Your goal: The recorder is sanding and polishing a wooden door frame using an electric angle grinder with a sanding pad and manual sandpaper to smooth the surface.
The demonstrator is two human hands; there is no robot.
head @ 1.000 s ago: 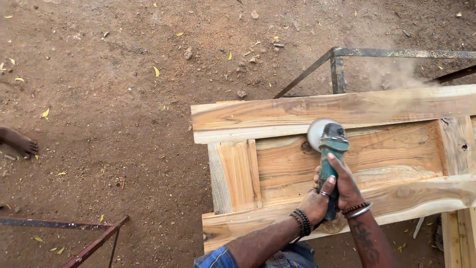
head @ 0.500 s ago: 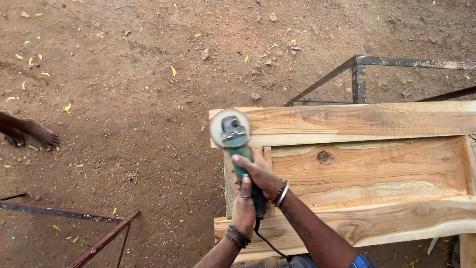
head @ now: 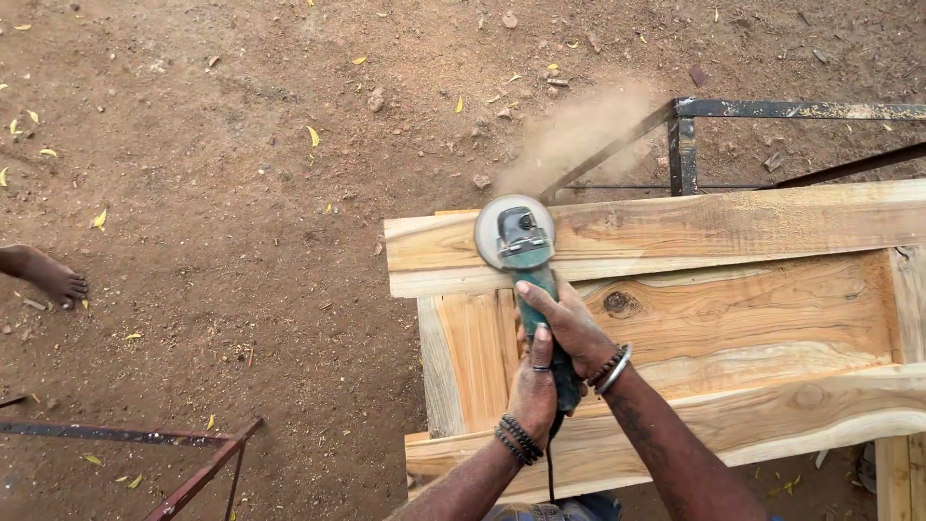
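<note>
Rightward along the top rail since half a second ago, my grinder (head: 522,246) now throws dust off the wooden frame (head: 675,227), with my left hand (head: 533,391) and right hand (head: 569,328) fingers wrapped tight around its green body.

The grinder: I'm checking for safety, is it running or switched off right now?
Running. The grinder has its disc on the top plank, and a dust plume blows away from it.

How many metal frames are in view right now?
2: one metal frame stands beyond the wooden panel at upper right; a second frame lies at lower left on the dirt. Others may sit off-picture.
</note>
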